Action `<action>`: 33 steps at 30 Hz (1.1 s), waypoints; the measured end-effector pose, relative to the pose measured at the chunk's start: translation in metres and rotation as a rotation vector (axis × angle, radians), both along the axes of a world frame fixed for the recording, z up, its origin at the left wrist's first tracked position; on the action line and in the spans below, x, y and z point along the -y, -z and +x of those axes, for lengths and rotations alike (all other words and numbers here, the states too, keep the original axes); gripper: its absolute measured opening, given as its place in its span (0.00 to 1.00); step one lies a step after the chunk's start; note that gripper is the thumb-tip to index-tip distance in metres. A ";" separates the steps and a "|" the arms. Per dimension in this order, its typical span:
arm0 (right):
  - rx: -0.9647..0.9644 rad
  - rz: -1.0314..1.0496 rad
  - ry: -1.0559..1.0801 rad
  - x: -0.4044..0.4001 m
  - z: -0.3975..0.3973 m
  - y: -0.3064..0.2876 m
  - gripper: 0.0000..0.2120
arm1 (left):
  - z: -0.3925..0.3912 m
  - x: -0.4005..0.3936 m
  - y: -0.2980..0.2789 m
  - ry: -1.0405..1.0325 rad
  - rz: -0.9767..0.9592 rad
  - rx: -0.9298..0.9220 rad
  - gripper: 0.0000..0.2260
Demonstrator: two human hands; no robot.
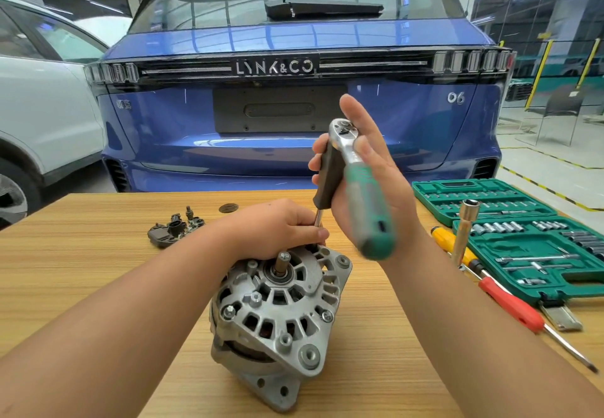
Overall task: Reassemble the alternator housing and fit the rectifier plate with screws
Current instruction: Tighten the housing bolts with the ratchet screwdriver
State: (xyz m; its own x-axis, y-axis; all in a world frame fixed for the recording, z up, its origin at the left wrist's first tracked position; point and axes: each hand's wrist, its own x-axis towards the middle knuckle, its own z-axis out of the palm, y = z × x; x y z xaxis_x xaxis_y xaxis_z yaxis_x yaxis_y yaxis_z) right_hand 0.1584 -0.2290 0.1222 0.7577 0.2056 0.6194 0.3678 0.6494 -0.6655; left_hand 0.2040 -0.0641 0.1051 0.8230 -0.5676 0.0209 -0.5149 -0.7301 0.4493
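Note:
The silver alternator (277,316) lies on the wooden table (98,254), its shaft end tilted up toward me. My left hand (277,228) rests on its far rim and pinches the thin steel shaft of a driver at a bolt there. My right hand (362,172) grips that driver's dark handle (327,179) with its fingers. A green-handled ratchet (366,202) lies across the same palm, head up and blurred. The black rectifier plate (175,228) lies on the table behind the alternator, to the left.
An open green socket set case (510,221) sits at the right. Beside it lie a yellow screwdriver (451,244), a red-handled screwdriver (513,303) and an upright long socket (465,231). A blue car (294,41) stands right behind the table, a white one (42,107) at left.

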 end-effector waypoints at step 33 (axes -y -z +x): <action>-0.023 -0.083 0.421 -0.008 0.000 0.000 0.35 | 0.006 0.000 0.003 0.028 0.035 0.024 0.14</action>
